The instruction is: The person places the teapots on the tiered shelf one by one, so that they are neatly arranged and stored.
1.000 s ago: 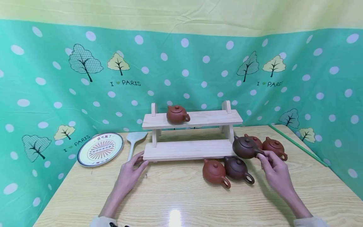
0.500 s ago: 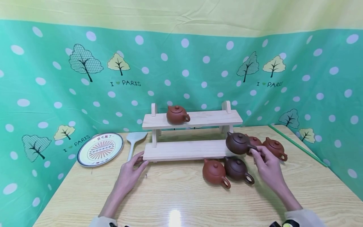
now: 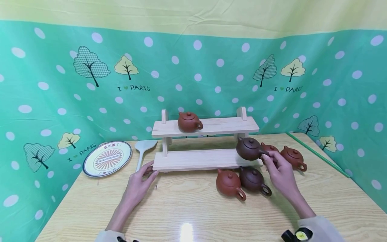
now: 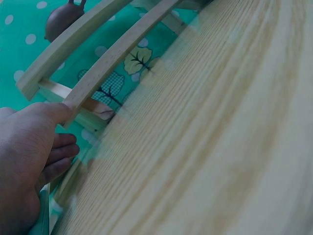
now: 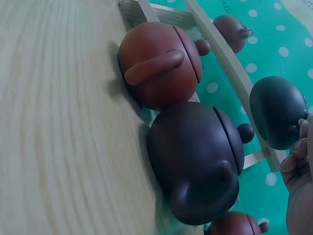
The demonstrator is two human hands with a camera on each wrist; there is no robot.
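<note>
A two-tier wooden shelf (image 3: 199,159) stands mid-table, with a red-brown teapot (image 3: 188,122) on its upper board. My left hand (image 3: 139,185) holds the lower board's left end, thumb at the front edge; in the left wrist view some fingers curl below the board. My right hand (image 3: 281,171) pinches the handle of a dark brown teapot (image 3: 250,149), raised near the right end of the lower board. In the right wrist view this dark teapot (image 5: 278,112) hangs from the fingertips. Before the shelf sit another red-brown teapot (image 3: 228,183) and another dark teapot (image 3: 252,180).
Right of the shelf stand a red-brown teapot (image 3: 292,158) and one partly hidden red-brown teapot (image 3: 270,148). A green stick (image 3: 317,154) lies at the right edge. On the left are a patterned plate (image 3: 107,159) and a pale spatula (image 3: 142,151). A polka-dot curtain (image 3: 193,67) hangs behind.
My right hand has carried the dark teapot leftward and slightly up, from beside the shelf to its lower board's right end. The left hand has stayed at the shelf.
</note>
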